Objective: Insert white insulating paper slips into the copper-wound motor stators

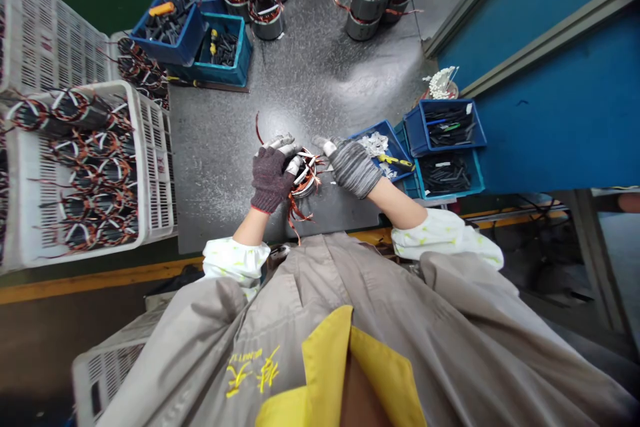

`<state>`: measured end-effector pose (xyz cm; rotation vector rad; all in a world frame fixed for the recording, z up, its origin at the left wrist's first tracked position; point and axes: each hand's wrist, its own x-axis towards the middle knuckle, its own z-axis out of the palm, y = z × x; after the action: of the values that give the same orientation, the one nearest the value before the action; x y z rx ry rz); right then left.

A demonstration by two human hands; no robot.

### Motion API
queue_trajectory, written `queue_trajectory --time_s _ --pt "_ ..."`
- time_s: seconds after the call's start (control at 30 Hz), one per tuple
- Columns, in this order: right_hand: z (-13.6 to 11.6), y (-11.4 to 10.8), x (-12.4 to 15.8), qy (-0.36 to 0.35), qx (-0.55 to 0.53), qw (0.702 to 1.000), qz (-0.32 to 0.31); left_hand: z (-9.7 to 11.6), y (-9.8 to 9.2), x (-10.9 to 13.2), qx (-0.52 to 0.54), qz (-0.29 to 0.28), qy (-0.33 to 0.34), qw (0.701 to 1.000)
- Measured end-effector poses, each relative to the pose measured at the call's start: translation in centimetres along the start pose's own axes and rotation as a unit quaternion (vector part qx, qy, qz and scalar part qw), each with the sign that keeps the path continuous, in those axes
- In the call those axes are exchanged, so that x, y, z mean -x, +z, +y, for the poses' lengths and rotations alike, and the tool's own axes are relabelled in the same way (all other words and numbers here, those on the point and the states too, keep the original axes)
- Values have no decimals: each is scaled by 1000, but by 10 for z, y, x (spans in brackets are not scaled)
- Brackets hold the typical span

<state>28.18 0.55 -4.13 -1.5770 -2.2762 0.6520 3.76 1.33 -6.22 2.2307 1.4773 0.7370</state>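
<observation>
Forearms (400,204) reach forward, left fingers (281,141) curled, right fingers (327,146) pointing inward.

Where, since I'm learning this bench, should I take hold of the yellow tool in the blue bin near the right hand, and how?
Probably by the yellow handle, pinched from above with the right hand. It lies slanted across white pieces, its outer end by the rim of the open-topped blue bin; stacked bins crowd the right side.
</observation>
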Motion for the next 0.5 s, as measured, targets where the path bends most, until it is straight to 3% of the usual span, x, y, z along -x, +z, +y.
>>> queue_trajectory --time_s 0.07,0.17,0.3,0.37,0.5 --pt "1 -8 0 2 -27 1000 -2 0 0 0 2 1 2 1000" --pt "13 -16 4 22 -162 987 -6 1 0 0 3 11 8 1000" --pt "20 -11 1 140 -308 941 -27 1 1 0 0 15 5 1000" --pt "13 -5 -1 144 -261 954 8 0 2 0 -3 12 1 1000" --pt "6 -1 7 53 -108 990 69 0 3 1 -3 11 -1 1000"
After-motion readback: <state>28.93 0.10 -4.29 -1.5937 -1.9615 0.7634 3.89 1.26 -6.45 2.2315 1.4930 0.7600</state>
